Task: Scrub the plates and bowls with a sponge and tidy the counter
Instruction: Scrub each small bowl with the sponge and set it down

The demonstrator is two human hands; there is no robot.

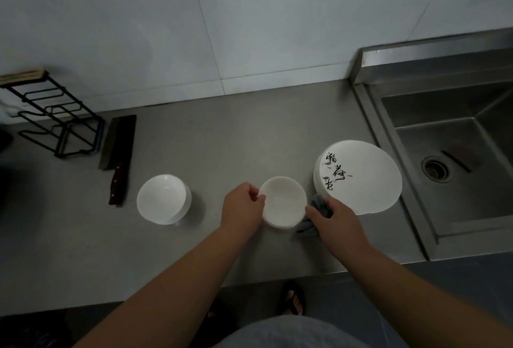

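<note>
Left hand [242,203] pinches rim of small bowl [283,202] on worktop [249,139], beside plate stack [358,177]. Right hand [337,218] clutches grey cloth [306,226], possibly sponge, at bowl's right edge. Advice: steady rim, wipe inside round, rotate bowl.

Right of the bowl [283,203], the right hand [337,221] grips a grey wad [305,227], covering most of it; sponge or cloth cannot be told. The left hand [241,206] holds the bowl's left rim, its fingers hiding that edge, and whether more bowls sit under it is unclear. Just right of the bowl, the plate stack [361,178] shows only its top plate and thin rims, count unknowable, brush characters unreadable. Far right of the bowl the sink [485,200] runs off the frame; a dark strip [456,161] by its drain [436,172] is too dim to identify. Far left of the bowl, the wire rack [58,114] is cropped by the edge.
</note>
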